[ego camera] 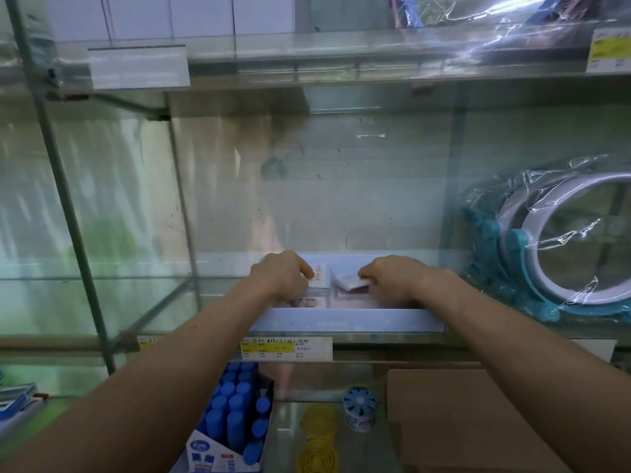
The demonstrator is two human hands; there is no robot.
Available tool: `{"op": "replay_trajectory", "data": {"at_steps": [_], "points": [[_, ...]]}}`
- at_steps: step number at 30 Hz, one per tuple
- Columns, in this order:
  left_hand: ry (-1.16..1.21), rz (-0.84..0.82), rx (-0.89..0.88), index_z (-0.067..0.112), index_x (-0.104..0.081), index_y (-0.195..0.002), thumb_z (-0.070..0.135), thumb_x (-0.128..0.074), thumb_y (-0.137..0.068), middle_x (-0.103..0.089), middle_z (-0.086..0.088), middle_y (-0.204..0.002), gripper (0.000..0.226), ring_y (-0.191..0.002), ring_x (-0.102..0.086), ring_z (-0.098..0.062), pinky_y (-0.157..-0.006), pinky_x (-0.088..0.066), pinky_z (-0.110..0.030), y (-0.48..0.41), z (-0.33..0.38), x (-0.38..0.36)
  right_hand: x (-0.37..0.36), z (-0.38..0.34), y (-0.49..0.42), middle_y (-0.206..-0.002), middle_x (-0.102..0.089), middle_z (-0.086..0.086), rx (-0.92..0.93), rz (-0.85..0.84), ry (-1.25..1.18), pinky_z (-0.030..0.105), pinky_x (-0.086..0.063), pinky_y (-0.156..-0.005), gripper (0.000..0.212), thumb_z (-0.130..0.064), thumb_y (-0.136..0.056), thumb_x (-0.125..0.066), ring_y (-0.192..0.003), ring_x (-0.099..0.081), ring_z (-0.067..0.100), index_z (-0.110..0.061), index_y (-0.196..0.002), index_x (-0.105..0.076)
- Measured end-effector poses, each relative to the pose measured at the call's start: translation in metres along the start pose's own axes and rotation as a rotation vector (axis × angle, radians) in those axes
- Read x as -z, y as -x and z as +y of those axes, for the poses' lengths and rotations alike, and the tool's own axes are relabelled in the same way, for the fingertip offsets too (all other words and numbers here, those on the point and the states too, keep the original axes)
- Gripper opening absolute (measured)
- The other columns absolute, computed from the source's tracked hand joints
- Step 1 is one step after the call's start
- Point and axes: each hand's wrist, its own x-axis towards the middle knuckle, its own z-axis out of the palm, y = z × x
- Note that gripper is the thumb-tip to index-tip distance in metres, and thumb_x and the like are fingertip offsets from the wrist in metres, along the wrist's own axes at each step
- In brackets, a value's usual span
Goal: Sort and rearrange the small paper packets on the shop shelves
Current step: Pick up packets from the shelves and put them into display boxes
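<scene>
Head view: nearest, below the pale blue tray (341,320) and to its left, an open carton of blue-capped bottles (235,421) is seen on the lower shelf. Under the tray's middle, two yellow perforated discs (319,438) are laid one in front of the other, with a small blue-lidded pot (360,409) just beside them. Brown cardboard boxes (471,421) are stacked below the tray's right end. A white and yellow price label (286,349) is fixed to the shelf edge directly beneath the tray's front wall. Both bare forearms are stretched over that wall into the tray. The left hand (283,276) is held in the tray's left half, its fingers curled down and clamped on a small stack of red-printed packets (321,274). The right hand (392,278) is held in the right half, where a white packet (350,281) is pinched at its edge between thumb and fingers, tilted and raised a little off the tray floor. More flat packets (309,303) are laid on the floor of the tray, partly hidden under the left hand; their print cannot be read. To the right of the tray, blue and white rings wrapped in clear plastic (563,240) are leaned against the back. Above the tray, an upper glass shelf (341,52) is seen, with a yellow label (609,49) at its right end.
</scene>
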Motion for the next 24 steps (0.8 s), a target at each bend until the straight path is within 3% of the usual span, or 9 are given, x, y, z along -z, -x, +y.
{"op": "replay_trajectory", "data": {"at_steps": [3,8,13,18,22,24], "points": [[-0.053,0.004,-0.023,0.030,-0.065,-0.119,0.009,-0.051,-0.085,-0.062,0.001,-0.125,0.043,-0.099,-0.059,-0.018,-0.091,-0.050,-0.034,0.000,-0.001,0.001,0.004,-0.005,0.001,-0.130,-0.056,0.002,-0.025,-0.108,-0.022,0.040,-0.043,-0.100,0.039,-0.037,-0.091,-0.047,-0.116,-0.053,0.024,-0.017,-0.122,-0.059],[-0.117,0.028,-0.041,0.025,-0.062,-0.124,0.006,-0.058,-0.086,-0.056,-0.002,-0.131,0.043,-0.106,-0.056,-0.022,-0.091,-0.050,-0.033,-0.004,-0.002,-0.002,-0.005,-0.006,-0.008,-0.129,-0.058,0.005,-0.058,-0.069,0.055,0.039,-0.046,-0.098,0.034,-0.023,-0.092,-0.046,-0.114,-0.055,0.026,-0.018,-0.123,-0.060],[-0.263,0.034,-0.111,0.031,-0.050,-0.136,0.009,-0.060,-0.085,-0.047,-0.004,-0.137,0.057,-0.120,-0.045,-0.025,-0.092,-0.046,-0.036,-0.004,-0.001,0.002,0.003,-0.016,-0.007,-0.141,-0.048,0.000,-0.034,-0.038,0.063,0.037,-0.042,-0.102,0.044,-0.026,-0.093,-0.049,-0.126,-0.048,0.023,-0.025,-0.137,-0.048],[-0.353,0.029,-0.107,0.037,-0.057,-0.129,0.009,-0.061,-0.083,-0.060,0.004,-0.123,0.054,-0.107,-0.055,-0.019,-0.072,-0.041,-0.028,0.003,-0.003,0.002,-0.001,-0.025,-0.014,-0.126,-0.059,0.003,-0.040,-0.017,0.121,0.031,-0.044,-0.089,0.036,-0.010,-0.090,-0.047,-0.113,-0.056,0.024,-0.022,-0.121,-0.061],[-0.403,0.031,-0.141,0.032,-0.064,-0.111,0.012,-0.063,-0.082,-0.060,0.001,-0.124,0.034,-0.102,-0.056,-0.022,-0.073,-0.043,-0.030,0.002,0.004,0.004,0.005,-0.030,-0.014,-0.134,-0.054,0.005,-0.067,-0.079,0.083,0.032,-0.043,-0.094,0.037,-0.015,-0.094,-0.047,-0.120,-0.053,0.025,-0.017,-0.130,-0.055],[-0.377,0.051,-0.163,0.025,-0.062,-0.122,0.015,-0.060,-0.085,-0.058,0.000,-0.128,0.039,-0.109,-0.056,-0.022,-0.081,-0.048,-0.032,0.002,0.005,0.003,0.006,-0.033,-0.012,-0.131,-0.056,0.004,-0.061,-0.064,0.019,0.032,-0.043,-0.094,0.035,-0.016,-0.095,-0.044,-0.117,-0.054,0.024,-0.017,-0.127,-0.057]]}}
